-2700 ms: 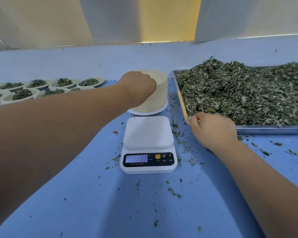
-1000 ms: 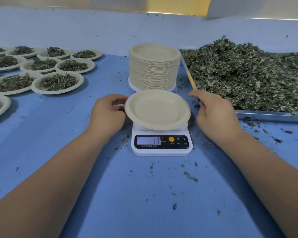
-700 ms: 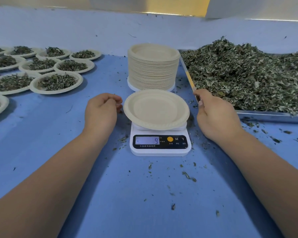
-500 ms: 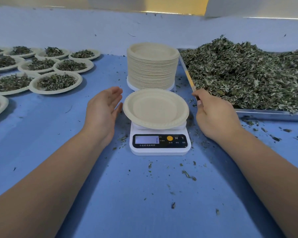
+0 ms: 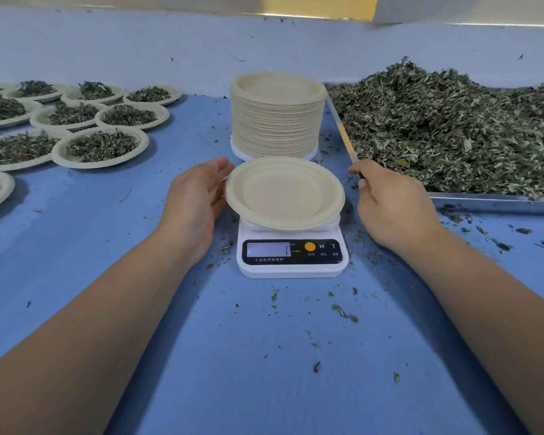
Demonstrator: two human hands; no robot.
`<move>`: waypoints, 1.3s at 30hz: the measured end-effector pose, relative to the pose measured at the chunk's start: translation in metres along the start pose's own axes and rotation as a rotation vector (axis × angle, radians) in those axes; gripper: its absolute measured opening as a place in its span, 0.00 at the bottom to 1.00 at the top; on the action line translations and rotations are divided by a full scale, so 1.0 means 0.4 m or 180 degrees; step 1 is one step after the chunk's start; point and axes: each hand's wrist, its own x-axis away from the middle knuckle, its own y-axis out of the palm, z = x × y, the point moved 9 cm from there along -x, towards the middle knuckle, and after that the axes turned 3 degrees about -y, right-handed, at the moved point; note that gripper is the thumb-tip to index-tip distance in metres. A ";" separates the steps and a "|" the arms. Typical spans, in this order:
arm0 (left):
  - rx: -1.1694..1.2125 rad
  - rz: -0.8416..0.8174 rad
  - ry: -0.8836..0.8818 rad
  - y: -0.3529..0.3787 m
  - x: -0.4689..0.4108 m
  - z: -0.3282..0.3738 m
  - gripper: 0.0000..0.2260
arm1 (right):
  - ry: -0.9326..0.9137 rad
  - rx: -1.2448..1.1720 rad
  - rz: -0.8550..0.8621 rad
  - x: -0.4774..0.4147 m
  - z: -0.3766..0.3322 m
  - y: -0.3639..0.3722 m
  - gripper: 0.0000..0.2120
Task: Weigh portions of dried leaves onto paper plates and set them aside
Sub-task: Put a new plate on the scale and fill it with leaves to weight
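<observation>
1. Your empty paper plate (image 5: 285,193) is round, matte and cream, with a shallow ridged rim. It sits on the small white plastic scale (image 5: 292,262).
2. Your left hand (image 5: 198,199) is released, fingers straight, palm facing the plate's left rim. I cannot tell whether they touch.
3. Your right hand (image 5: 390,205) is at the near corner of the shiny metal tray (image 5: 490,202). Its fingers curl under out of sight, so I cannot tell whether they grasp anything.
4. The dried leaves (image 5: 453,133) form a crumbly grey-green heap in the tray, which is cut off at the right.
5. A tall stack of plates (image 5: 277,117) stands behind the scale.
6. The filled plates (image 5: 99,147) lie at the left, some cut off by the edge.
7. Leaf crumbs dot the smooth blue table (image 5: 264,356).
8. The scale's display is lit, but its digits are unreadable.
</observation>
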 end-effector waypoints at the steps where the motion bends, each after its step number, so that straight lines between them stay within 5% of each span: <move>1: -0.0035 -0.0009 0.0014 0.000 -0.001 0.000 0.15 | 0.0006 0.0005 -0.0006 0.000 0.001 0.001 0.18; 5: -0.0110 -0.0060 0.0065 0.004 0.001 0.000 0.13 | -0.0004 -0.0028 -0.0274 0.002 -0.001 0.007 0.22; 11: -0.0281 -0.0255 0.0234 0.024 0.013 0.012 0.11 | 0.0058 -0.0860 -0.1508 0.018 0.006 0.014 0.43; 16: -0.0336 -0.0290 0.0229 0.030 0.018 0.014 0.14 | -0.0293 -0.0220 -0.1591 0.030 -0.012 0.024 0.56; 39: -0.0308 -0.0047 0.0138 0.012 0.013 0.008 0.12 | -0.0386 -0.0292 -0.1596 0.029 -0.020 0.022 0.58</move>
